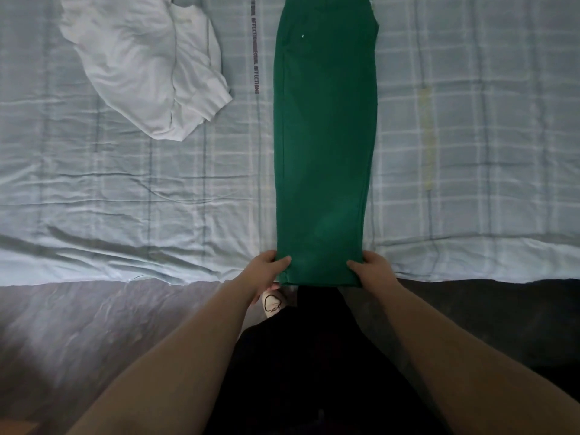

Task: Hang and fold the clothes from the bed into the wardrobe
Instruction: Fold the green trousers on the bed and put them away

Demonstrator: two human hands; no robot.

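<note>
Green trousers lie flat and lengthwise on the bed, folded leg on leg, waist at the far end and hems at the near edge. My left hand pinches the left corner of the hems, thumb on top. My right hand pinches the right corner the same way. A crumpled white garment lies on the bed to the far left, apart from the trousers. The wardrobe is out of view.
The bed carries a pale blue checked sheet with a printed text stripe beside the trousers. Its near edge runs across the middle of the view. Below it is floor and my dark clothing, with a slippered foot.
</note>
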